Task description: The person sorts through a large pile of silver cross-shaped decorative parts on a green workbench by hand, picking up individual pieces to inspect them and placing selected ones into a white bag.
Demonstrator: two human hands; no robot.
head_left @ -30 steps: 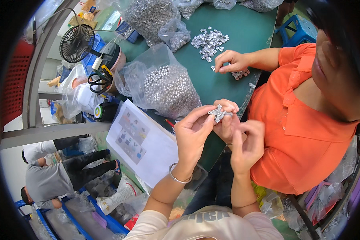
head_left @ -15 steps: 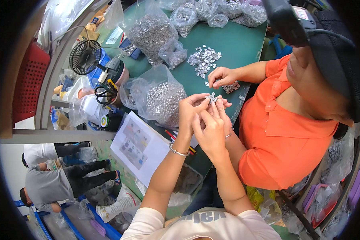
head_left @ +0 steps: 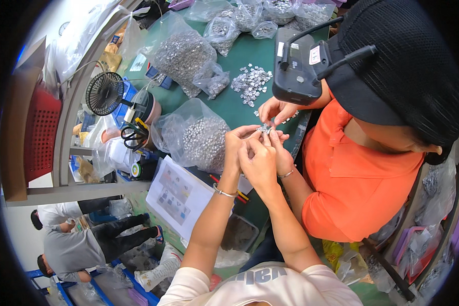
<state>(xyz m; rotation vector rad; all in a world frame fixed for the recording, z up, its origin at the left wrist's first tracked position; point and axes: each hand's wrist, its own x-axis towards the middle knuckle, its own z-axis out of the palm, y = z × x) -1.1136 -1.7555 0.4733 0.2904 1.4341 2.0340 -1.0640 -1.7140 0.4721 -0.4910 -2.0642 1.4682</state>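
Note:
A small silver metal piece [head_left: 264, 128] is between several fingers over the table. My left hand [head_left: 235, 145], with a bangle at the wrist, is closed, its fingertips gripping the piece from the left. Close against it, my right hand [head_left: 260, 164] is bent inward with fingertips at the piece's near side; its exact hold is partly hidden. A co-worker's hand [head_left: 276, 110] reaches the same piece from the far side. The co-worker's other hand [head_left: 284, 155], wearing a bracelet, lies just right of mine, under the fingers.
Loose silver pieces [head_left: 251, 84] lie on the green table [head_left: 234, 109]. Clear bags of metal parts [head_left: 205, 143] stand left and behind. A printed sheet [head_left: 177, 196], pens [head_left: 243, 196] and a black fan [head_left: 104, 93] are at left. The co-worker in orange [head_left: 357, 178] is close at right.
The co-worker has leaned in, and the far hand has come from the loose pieces to the piece in my fingers. My hands appear slightly lower and further left in view.

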